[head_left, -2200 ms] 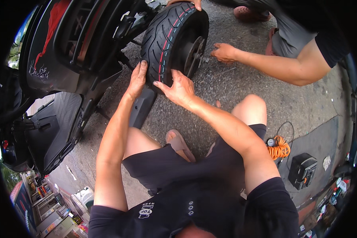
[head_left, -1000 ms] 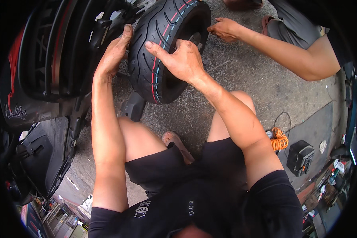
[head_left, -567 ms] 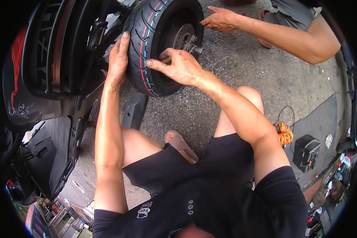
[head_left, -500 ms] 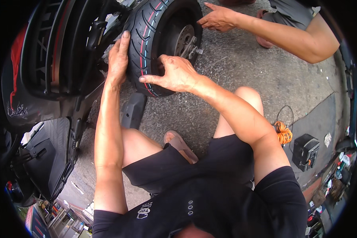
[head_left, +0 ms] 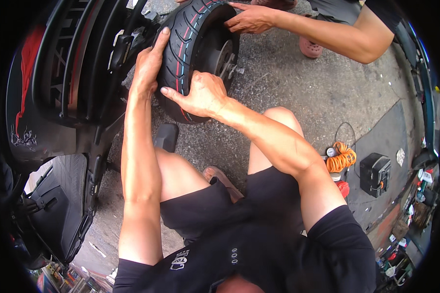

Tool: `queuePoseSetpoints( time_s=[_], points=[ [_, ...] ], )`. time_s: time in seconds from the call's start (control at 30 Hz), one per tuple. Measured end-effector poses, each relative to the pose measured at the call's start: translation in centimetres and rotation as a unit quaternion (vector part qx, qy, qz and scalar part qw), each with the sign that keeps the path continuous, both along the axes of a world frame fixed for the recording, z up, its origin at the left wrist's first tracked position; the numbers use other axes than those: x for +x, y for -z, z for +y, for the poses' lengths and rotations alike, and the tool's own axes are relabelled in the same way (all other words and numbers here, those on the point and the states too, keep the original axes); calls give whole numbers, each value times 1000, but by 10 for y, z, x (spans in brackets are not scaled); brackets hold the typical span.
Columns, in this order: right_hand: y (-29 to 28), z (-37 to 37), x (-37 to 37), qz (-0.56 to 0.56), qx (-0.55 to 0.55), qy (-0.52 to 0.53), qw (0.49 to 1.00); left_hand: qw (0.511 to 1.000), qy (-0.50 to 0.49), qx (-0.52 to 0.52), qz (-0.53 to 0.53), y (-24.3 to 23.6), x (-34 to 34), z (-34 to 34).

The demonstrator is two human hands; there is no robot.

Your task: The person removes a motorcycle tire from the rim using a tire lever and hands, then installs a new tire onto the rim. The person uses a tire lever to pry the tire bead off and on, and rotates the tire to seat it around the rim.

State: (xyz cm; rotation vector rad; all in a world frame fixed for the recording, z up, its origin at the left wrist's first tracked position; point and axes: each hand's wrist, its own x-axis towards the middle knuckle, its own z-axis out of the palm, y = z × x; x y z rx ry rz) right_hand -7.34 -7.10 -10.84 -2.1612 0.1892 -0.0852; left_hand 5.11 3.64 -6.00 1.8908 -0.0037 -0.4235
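Compared with about two seconds ago, the co-worker's hand [head_left: 253, 18] has come in from beside the axle, where it was clear of the wheel [head_left: 200, 54], and its fingers now lie over the wheel's far right edge. The person's left hand [head_left: 148, 66] has gone further up the left side of the tread, thumb pointing away from the body, while the right hand [head_left: 205, 95] remains at the near right edge. The right hand's grip pinches the tyre there, thumb across the tread and fingers hooked onto the sidewall; the left palm presses the tread, but its fingers are hidden behind the wheel, so I cannot tell how far that grip closes. The wheel is on edge above the rough ground [head_left: 288, 83], just right of the black vehicle body [head_left: 63, 141] and beyond the person's knees. Its long outline runs from the near end, between the forearms, away and slightly to the right, with the red and teal tread lines following the same curve. The disc side faces right, and the axle end [head_left: 237, 70] sticks out to the right and slightly toward the person. The dark grey block [head_left: 167, 136] lies below the wheel's near end, beside the left knee.
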Motion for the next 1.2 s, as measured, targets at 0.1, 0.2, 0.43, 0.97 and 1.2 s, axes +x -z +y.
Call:
queuePoseSetpoints(
  time_s=[0.1, 0.2, 0.43, 0.97, 1.2],
  points=[
    [-5, 5, 14, 67, 78, 1, 995, 997, 52, 42, 35, -9, 24, -9],
    [0, 15, 13, 33, 74, 38, 996, 998, 33, 49, -2, -2, 24, -11],
    [17, -1, 19, -2, 83, 45, 996, 993, 59, 94, -48, 3, 30, -14],
    [5, -69, 6, 133, 9, -215, 967, 932, 199, 272, -136, -10, 0, -24],
    [51, -112, -2, 188, 75, -181, 962, 948, 211, 208, -117, -22, 11, -7]
  ],
)
